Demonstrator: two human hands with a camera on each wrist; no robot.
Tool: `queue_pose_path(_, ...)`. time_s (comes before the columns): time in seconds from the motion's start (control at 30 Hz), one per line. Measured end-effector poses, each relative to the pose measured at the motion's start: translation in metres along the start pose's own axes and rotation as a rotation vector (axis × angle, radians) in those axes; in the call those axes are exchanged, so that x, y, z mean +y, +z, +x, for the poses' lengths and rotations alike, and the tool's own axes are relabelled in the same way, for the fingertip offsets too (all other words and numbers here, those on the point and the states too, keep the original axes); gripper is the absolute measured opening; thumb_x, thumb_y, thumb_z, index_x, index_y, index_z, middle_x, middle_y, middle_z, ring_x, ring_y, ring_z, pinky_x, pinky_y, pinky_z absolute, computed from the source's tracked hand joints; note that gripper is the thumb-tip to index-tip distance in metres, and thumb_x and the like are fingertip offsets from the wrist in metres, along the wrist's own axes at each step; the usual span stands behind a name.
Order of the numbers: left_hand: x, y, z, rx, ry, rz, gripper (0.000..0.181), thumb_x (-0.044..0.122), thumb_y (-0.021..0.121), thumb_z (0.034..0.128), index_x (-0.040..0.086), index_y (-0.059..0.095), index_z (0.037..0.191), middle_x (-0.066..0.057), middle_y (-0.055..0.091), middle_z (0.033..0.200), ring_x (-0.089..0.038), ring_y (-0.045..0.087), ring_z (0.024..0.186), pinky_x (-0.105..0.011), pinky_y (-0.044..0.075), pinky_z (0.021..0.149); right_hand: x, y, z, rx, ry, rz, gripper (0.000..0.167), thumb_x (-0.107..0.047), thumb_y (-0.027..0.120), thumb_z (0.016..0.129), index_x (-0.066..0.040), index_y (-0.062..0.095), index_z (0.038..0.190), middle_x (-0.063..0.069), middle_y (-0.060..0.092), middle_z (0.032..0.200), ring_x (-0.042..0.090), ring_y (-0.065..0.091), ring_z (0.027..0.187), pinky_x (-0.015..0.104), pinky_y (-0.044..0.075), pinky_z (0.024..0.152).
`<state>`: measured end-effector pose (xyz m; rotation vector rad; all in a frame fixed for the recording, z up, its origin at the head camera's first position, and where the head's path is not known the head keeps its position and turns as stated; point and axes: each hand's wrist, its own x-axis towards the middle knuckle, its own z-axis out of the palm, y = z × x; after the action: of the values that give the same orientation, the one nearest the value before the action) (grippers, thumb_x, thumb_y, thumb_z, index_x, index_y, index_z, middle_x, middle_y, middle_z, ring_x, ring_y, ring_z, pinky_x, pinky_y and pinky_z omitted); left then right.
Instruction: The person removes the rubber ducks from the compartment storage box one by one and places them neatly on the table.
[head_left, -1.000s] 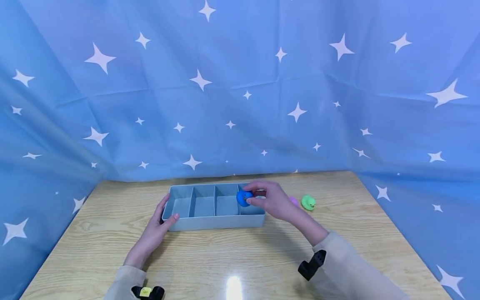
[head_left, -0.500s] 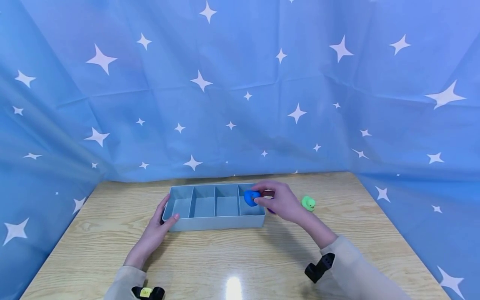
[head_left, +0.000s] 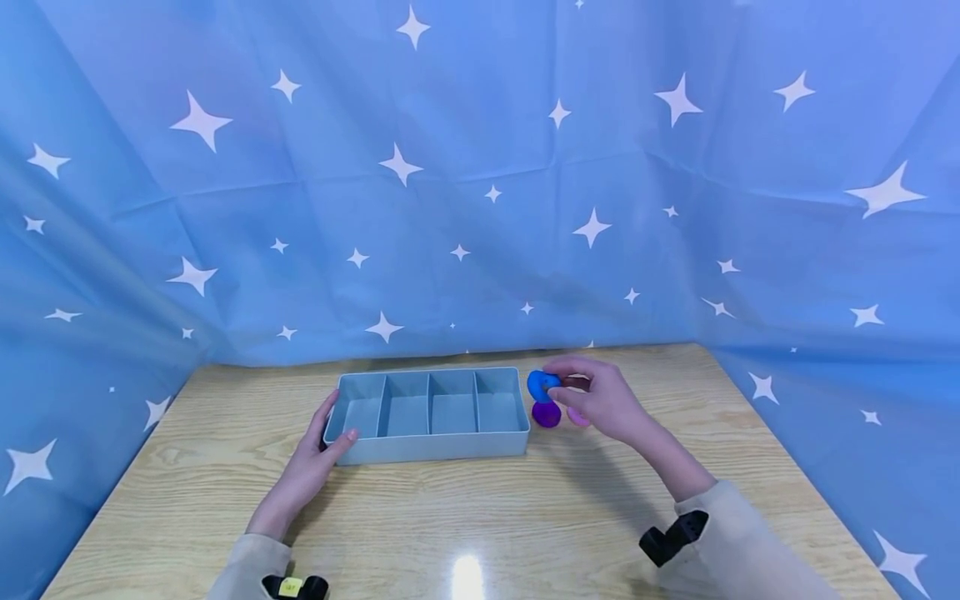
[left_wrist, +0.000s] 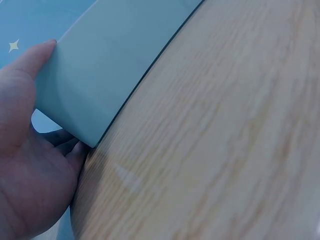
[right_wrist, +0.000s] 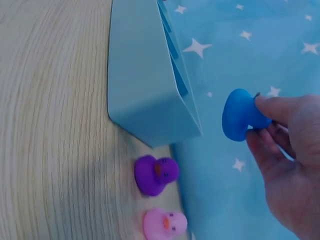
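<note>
A blue rubber duck (head_left: 542, 386) is pinched between the thumb and fingers of my right hand (head_left: 603, 402), just off the right end of the box and above the table. My left hand (head_left: 309, 467) holds the left end of a grey-blue box (head_left: 431, 448) with several compartments, thumb on its front edge and fingers along its end wall. The compartments show nothing in them. Below the blue duck sits a purple duck (right_wrist: 150, 176), close to the box's right end. A pink duck (right_wrist: 164, 225) stands beside it, partly covered by my right hand in the head view.
The box rests on a light wooden table (head_left: 420, 517) toward its back edge. A blue curtain with white stars (head_left: 465, 167) hangs behind and along both sides. A wrist camera (head_left: 673, 538) is strapped on the right sleeve.
My right hand has moved right with the blue duck, from over the rightmost compartment to outside the box. The purple duck has come into sight; the green duck is now hidden. The left hand stays put.
</note>
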<state>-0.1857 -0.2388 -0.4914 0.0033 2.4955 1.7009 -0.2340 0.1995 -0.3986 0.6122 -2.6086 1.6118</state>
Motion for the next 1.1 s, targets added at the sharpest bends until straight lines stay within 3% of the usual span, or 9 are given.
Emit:
queue_pose_path(0.23,-0.001,0.000,-0.001,0.005,0.012,0.008,0.078,0.041,0.053,0.1077,0.033,0.002,0.166,-0.017,-0.004,0.171,-0.047,-0.002,0.153,-0.071,0.010,0.117,0.006,-0.014,-0.005,0.009,-0.027,-0.006,0.030,0.005,0.071,0.093,0.006,0.069,0.123,0.021,0.065,0.125,0.035,0.069,0.110,0.030,0.055,0.095)
queue_pose_path(0.67,0.000,0.001,-0.001,0.006,0.018,0.003,0.078,0.038,0.053,0.1078,0.030,0.003,0.167,-0.021,-0.003,0.170,-0.048,0.001,0.153,-0.069,0.011,0.118,0.016,-0.038,-0.018,0.059,0.017,-0.036,0.031,0.004,0.069,0.095,0.008,0.068,0.126,0.024,0.064,0.128,0.041,0.065,0.116,0.026,0.054,0.094)
queue_pose_path(1.1,0.001,0.001,-0.001,0.004,0.028,0.013,0.078,0.038,0.053,0.1082,0.028,0.002,0.167,-0.022,-0.003,0.170,-0.049,-0.001,0.153,-0.071,0.011,0.117,0.021,-0.052,-0.026,0.092,0.028,-0.078,0.031,0.000,0.072,0.095,0.006,0.069,0.125,0.022,0.066,0.125,0.035,0.068,0.109,0.021,0.055,0.089)
